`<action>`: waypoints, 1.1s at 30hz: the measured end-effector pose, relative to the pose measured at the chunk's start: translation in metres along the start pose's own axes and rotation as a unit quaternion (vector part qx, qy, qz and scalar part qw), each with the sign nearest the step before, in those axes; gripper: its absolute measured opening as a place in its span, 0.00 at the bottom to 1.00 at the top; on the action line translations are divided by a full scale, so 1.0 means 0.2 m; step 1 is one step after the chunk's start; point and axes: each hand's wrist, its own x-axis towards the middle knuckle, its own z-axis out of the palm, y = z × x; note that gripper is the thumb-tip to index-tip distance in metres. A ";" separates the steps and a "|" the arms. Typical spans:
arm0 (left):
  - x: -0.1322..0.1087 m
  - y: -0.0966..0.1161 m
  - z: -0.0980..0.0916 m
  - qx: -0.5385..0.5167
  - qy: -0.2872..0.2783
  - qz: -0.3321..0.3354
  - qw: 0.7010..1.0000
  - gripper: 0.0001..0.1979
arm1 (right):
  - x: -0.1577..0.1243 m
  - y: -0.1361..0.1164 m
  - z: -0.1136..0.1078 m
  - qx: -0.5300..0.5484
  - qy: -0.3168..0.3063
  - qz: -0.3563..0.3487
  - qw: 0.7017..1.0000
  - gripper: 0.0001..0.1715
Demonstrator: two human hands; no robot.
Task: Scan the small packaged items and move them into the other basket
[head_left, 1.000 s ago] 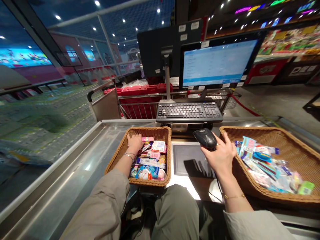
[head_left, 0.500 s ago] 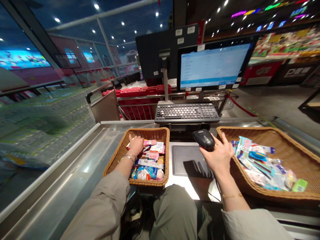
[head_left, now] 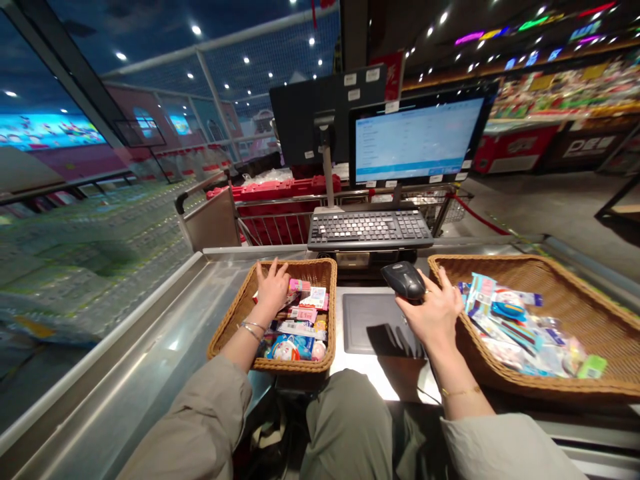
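Observation:
My left hand (head_left: 273, 288) rests inside the left wicker basket (head_left: 235, 320), fingers spread flat over the small packets at its far end, next to a pink packet (head_left: 299, 285). My right hand (head_left: 431, 308) is wrapped round a black barcode scanner (head_left: 404, 280), held above the dark pad (head_left: 373, 323) between the two baskets. The right wicker basket (head_left: 550, 273) holds several colourful packets (head_left: 505, 320) just right of that hand.
A black keyboard (head_left: 369, 229) sits beyond the baskets, with a lit monitor (head_left: 417, 140) and a second dark screen (head_left: 320, 117) behind it. A shopping trolley with red crates (head_left: 280, 207) stands past the steel counter (head_left: 150, 347). My knee (head_left: 350, 420) is below.
My left hand has slid toward the far end of the left basket and opened its fingers. My right hand with the scanner has stayed almost still.

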 end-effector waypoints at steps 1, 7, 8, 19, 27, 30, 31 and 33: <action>-0.01 0.01 -0.02 -0.001 0.018 0.003 1.000 0.14 | 0.00 0.00 0.00 0.001 0.003 -0.002 1.000 0.25; -0.02 0.04 -0.13 -0.028 0.109 -0.031 0.993 0.13 | 0.00 0.01 0.00 0.005 0.018 -0.018 1.000 0.22; -0.01 0.05 -0.15 -0.034 0.123 -0.040 0.991 0.13 | -0.01 0.01 0.00 0.006 0.020 -0.021 1.000 0.22; 0.09 0.27 -0.26 -0.098 0.220 -0.055 0.969 0.16 | -0.01 0.03 -0.02 0.008 0.035 -0.056 0.998 0.15; 0.17 0.52 -0.29 -0.138 0.240 -0.035 0.960 0.18 | 0.00 0.00 -0.06 0.006 0.042 -0.088 0.995 0.14; 0.19 0.59 -0.31 -0.151 0.245 -0.027 0.957 0.17 | 0.00 0.01 -0.07 0.003 0.040 -0.092 0.995 0.14; 0.20 0.61 -0.32 -0.153 0.245 -0.026 0.957 0.17 | 0.00 0.01 -0.07 0.003 0.042 -0.094 0.995 0.14; 0.21 0.65 -0.33 -0.156 0.246 -0.024 0.956 0.17 | 0.01 0.01 -0.07 0.001 0.050 -0.100 0.994 0.13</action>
